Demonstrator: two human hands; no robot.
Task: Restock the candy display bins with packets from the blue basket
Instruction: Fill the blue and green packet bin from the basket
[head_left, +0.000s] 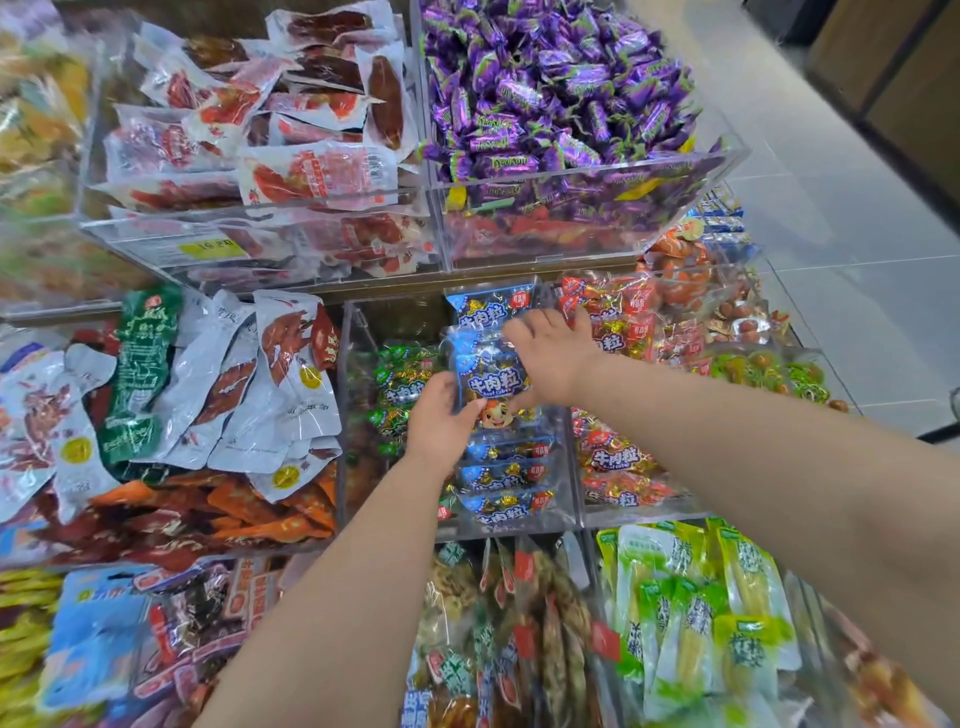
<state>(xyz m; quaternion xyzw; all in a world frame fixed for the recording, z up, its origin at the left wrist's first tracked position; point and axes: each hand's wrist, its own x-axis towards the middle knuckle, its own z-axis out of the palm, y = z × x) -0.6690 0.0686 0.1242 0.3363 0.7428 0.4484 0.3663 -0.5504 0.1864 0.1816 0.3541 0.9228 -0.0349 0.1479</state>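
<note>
Tiered display shelving (395, 312) across nearly the whole view, crowded with clear bins; pale tiled floor (831, 208) off to the far right. Far right, a big bin heaped with purple candies (561, 88); left of it, red-and-white meat packets (270, 130). On the middle tier, a narrow centre bin (558, 519) stacked with blue packets (498, 475), green packets (395, 384) just left, red packets (618, 457) just right. Over that centre bin, one blue packet (488, 382) held between both hands: left hand (439, 421) gripping its near left edge, fingers curled round it; right hand (550, 358) clasping its far right side, fingers bent over the top.
</note>
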